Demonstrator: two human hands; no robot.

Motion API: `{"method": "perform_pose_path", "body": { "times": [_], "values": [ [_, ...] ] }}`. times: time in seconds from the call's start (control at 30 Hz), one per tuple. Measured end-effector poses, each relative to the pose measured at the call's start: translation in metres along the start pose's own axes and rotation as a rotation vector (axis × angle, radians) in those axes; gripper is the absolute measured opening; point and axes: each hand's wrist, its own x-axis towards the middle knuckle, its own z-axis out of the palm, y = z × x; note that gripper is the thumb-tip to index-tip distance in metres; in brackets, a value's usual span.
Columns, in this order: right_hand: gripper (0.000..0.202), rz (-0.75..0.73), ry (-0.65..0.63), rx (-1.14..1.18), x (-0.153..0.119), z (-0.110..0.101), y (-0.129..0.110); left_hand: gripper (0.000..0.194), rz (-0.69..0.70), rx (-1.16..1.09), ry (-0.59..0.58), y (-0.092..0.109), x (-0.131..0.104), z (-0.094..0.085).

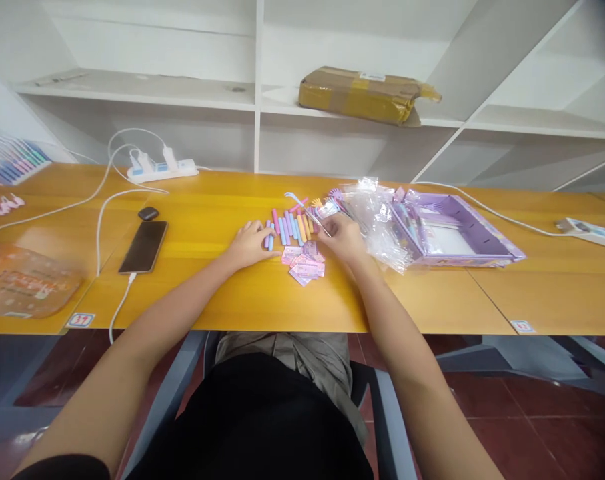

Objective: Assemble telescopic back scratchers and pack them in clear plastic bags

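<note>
My left hand [251, 245] rests at the left end of a row of coloured tubes [288, 228], thumb and fingers apart and curved around the blue and purple end ones. Pink, blue, purple and orange tubes lie side by side there. My right hand [343, 235] is closed on a thin metal rod [319, 221] that points up and left over the row. A light blue curved end [295, 199] appears to be at the rod's far tip. Just below the tubes lie several pink printed cards [305, 265], overlapping, between my hands.
Clear plastic bags [377, 220] and small hand-shaped pieces [335, 194] lie beyond my right hand, beside a purple box [482, 230]. To the left are a phone [143, 247], a mouse [149, 213], a power strip [163, 171] and an orange plastic bag [29, 283]. A taped carton [359, 95] sits on the shelf.
</note>
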Motion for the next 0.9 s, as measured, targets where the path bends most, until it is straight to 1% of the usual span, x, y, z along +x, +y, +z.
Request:
{"method": "perform_pose_path", "body": {
  "times": [0.1,0.2,0.27,0.33,0.43,0.5,0.57,0.63,0.73,0.83,0.9],
  "values": [
    [0.012,-0.004,0.033,0.047,0.000,-0.002,0.003,0.052,0.017,0.111,0.019,0.015,-0.009,-0.003],
    [0.012,0.004,0.035,0.075,0.001,-0.003,0.004,0.055,-0.026,0.166,0.015,0.028,-0.014,-0.007],
    [0.010,0.018,0.037,0.089,0.001,-0.003,0.004,0.051,-0.086,0.149,-0.021,0.031,-0.014,-0.010],
    [0.010,0.044,0.039,0.116,0.000,-0.002,0.004,0.045,-0.147,0.100,-0.039,0.029,-0.012,-0.013],
    [0.012,0.107,0.025,0.207,-0.001,0.000,0.004,0.029,-0.233,-0.088,-0.021,0.018,-0.009,-0.014],
    [0.018,0.157,0.006,0.288,-0.002,0.002,0.005,0.019,-0.288,-0.306,-0.019,0.010,-0.007,-0.013],
    [0.024,0.204,0.000,0.361,-0.002,0.004,0.005,0.014,-0.337,-0.552,-0.008,0.004,-0.004,-0.010],
    [0.032,0.241,0.013,0.436,-0.001,0.006,0.005,0.012,-0.372,-0.755,0.035,0.000,-0.001,-0.005],
    [0.042,0.297,0.034,0.614,-0.001,0.008,0.000,0.010,-0.351,-0.957,0.072,0.000,0.003,0.004],
    [0.047,0.337,0.049,0.839,-0.001,0.008,-0.006,0.008,-0.288,-1.081,0.040,0.003,0.005,0.010],
    [0.047,0.334,0.047,0.943,-0.001,0.007,-0.008,0.008,-0.276,-1.126,0.029,0.006,0.005,0.011]
  ]
}}
